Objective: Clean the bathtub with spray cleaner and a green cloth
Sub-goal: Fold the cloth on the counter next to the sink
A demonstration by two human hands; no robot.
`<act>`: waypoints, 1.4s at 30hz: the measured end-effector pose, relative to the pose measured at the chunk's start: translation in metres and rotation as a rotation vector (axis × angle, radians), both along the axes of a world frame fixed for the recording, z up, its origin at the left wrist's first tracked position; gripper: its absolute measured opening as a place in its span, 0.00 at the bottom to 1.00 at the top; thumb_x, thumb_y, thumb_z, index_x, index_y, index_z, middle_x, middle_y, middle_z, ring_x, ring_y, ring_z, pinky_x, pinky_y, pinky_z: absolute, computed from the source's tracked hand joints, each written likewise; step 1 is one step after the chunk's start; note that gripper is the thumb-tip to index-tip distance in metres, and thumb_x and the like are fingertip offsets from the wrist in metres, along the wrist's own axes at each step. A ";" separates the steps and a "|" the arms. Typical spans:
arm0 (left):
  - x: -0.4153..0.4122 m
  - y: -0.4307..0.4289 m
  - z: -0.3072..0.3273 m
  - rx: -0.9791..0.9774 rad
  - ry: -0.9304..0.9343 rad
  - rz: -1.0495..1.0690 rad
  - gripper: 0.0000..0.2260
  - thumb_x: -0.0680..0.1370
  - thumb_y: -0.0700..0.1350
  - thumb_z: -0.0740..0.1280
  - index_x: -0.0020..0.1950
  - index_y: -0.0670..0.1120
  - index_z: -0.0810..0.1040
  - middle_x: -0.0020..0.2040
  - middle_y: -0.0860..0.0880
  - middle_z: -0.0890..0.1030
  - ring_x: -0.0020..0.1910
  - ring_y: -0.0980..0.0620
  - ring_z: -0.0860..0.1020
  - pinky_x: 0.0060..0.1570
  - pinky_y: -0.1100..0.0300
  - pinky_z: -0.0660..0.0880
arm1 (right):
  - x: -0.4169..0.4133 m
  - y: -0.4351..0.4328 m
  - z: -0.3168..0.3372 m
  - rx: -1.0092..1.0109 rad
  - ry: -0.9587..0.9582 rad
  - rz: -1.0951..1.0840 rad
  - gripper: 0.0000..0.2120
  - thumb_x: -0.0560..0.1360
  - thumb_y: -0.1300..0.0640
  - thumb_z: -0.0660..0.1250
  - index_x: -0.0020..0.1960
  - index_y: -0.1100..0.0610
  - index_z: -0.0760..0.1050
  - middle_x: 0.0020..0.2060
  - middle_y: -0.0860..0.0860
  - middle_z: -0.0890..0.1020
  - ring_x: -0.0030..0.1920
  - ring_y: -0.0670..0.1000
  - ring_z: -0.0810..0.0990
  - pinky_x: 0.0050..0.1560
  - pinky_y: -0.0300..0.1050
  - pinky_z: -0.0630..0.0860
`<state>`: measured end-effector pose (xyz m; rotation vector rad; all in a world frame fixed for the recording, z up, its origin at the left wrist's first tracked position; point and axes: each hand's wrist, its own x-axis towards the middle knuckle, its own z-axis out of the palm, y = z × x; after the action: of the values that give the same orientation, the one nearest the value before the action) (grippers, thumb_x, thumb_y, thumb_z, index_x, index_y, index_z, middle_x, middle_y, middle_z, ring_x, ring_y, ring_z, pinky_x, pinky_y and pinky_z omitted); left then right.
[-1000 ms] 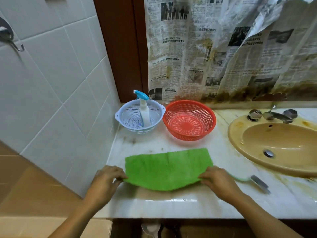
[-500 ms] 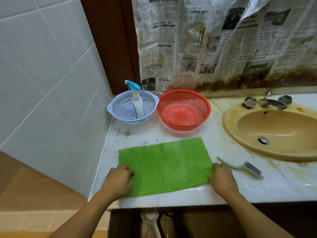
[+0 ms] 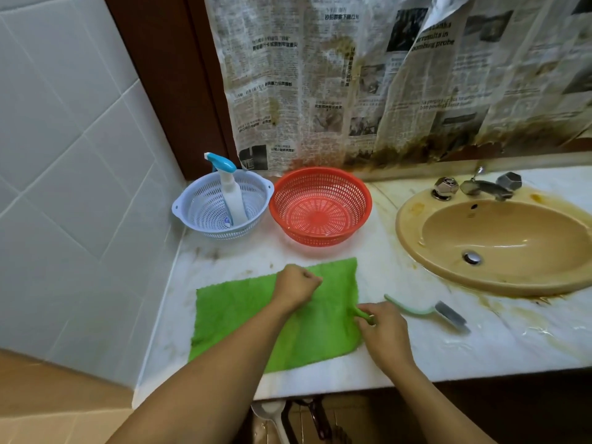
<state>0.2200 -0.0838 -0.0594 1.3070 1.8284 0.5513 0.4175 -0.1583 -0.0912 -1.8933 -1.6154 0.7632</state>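
Note:
The green cloth (image 3: 243, 318) lies spread on the marble counter (image 3: 416, 350) near its front edge. My left hand (image 3: 296, 285) is curled in a fist at the cloth's far edge and grips it there. At the cloth's right edge my right hand (image 3: 384, 331) pinches a raised fold. The white spray bottle (image 3: 232, 197) with a blue trigger head stands upright in a pale blue basket (image 3: 256, 190) at the back left of the counter.
A red basket (image 3: 320, 206) sits beside the blue one. A green-handled brush (image 3: 448, 315) lies right of the cloth. A stained tan sink (image 3: 499, 238) with a tap (image 3: 480, 187) is at the right. Tiled wall on the left, newspaper sheets behind.
My left hand moved from the cloth's near left corner to its far edge and closed there. My right hand shifted onto the right edge and pinched up a fold.

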 end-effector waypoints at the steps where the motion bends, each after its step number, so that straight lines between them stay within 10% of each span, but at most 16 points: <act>1: 0.018 0.012 0.001 -0.028 -0.028 -0.003 0.15 0.75 0.51 0.76 0.42 0.38 0.85 0.39 0.42 0.87 0.32 0.49 0.82 0.45 0.51 0.83 | 0.001 -0.001 0.001 0.017 0.021 0.028 0.12 0.76 0.60 0.74 0.60 0.54 0.84 0.45 0.47 0.79 0.44 0.46 0.77 0.45 0.30 0.67; 7: 0.086 0.045 -0.007 -0.147 0.132 -0.105 0.31 0.71 0.60 0.78 0.62 0.39 0.77 0.59 0.44 0.81 0.58 0.42 0.81 0.46 0.54 0.75 | 0.013 -0.006 -0.004 -0.029 0.008 0.238 0.18 0.77 0.63 0.71 0.64 0.50 0.82 0.43 0.43 0.74 0.43 0.40 0.74 0.45 0.26 0.68; 12: 0.085 0.055 -0.017 -0.131 0.188 -0.014 0.04 0.77 0.40 0.67 0.48 0.40 0.80 0.54 0.41 0.84 0.51 0.40 0.83 0.44 0.54 0.78 | 0.027 -0.011 -0.006 -0.027 0.040 0.187 0.15 0.76 0.61 0.73 0.59 0.48 0.84 0.41 0.46 0.77 0.41 0.42 0.76 0.44 0.29 0.69; 16: 0.053 0.051 -0.017 -0.110 0.019 0.061 0.09 0.77 0.41 0.73 0.37 0.43 0.79 0.36 0.45 0.82 0.29 0.45 0.78 0.32 0.54 0.81 | 0.024 -0.015 -0.002 0.029 0.064 0.210 0.11 0.74 0.59 0.75 0.55 0.50 0.85 0.38 0.43 0.77 0.43 0.41 0.77 0.43 0.29 0.69; 21: -0.014 0.035 -0.017 -0.079 -0.163 0.158 0.09 0.75 0.42 0.78 0.52 0.39 0.84 0.41 0.44 0.83 0.30 0.49 0.77 0.26 0.61 0.73 | -0.014 -0.015 -0.001 0.105 0.082 0.363 0.13 0.76 0.55 0.74 0.59 0.55 0.84 0.41 0.39 0.74 0.39 0.40 0.74 0.47 0.34 0.73; 29: -0.114 -0.004 -0.029 -0.024 -0.076 0.176 0.05 0.74 0.39 0.79 0.42 0.42 0.83 0.32 0.48 0.79 0.25 0.53 0.76 0.25 0.60 0.74 | -0.090 -0.025 -0.013 0.112 -0.091 0.623 0.19 0.76 0.48 0.62 0.62 0.52 0.82 0.49 0.48 0.80 0.51 0.50 0.78 0.52 0.41 0.74; 34: -0.129 -0.016 -0.038 0.020 -0.047 0.154 0.12 0.76 0.34 0.73 0.60 0.40 0.82 0.35 0.48 0.83 0.29 0.52 0.82 0.35 0.56 0.81 | -0.110 -0.031 -0.023 0.017 -0.203 0.715 0.16 0.79 0.52 0.64 0.64 0.53 0.81 0.51 0.50 0.80 0.55 0.52 0.77 0.58 0.46 0.75; 38: -0.120 -0.012 -0.034 0.159 0.256 0.029 0.15 0.76 0.43 0.75 0.62 0.48 0.82 0.52 0.47 0.79 0.48 0.48 0.79 0.51 0.56 0.75 | -0.108 -0.036 -0.022 0.007 -0.115 0.550 0.19 0.78 0.46 0.61 0.60 0.53 0.82 0.50 0.46 0.79 0.54 0.47 0.76 0.56 0.43 0.75; 42: -0.089 0.002 -0.027 0.059 0.239 -0.125 0.11 0.75 0.53 0.76 0.52 0.48 0.86 0.48 0.49 0.85 0.47 0.49 0.82 0.50 0.55 0.79 | -0.098 -0.033 -0.017 0.037 -0.238 0.190 0.16 0.77 0.53 0.70 0.63 0.57 0.80 0.52 0.51 0.78 0.55 0.53 0.76 0.54 0.49 0.78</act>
<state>0.1305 -0.0817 -0.0867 1.5714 1.9167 0.3973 0.3193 -0.1916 -0.1082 -1.8814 -1.9638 0.5949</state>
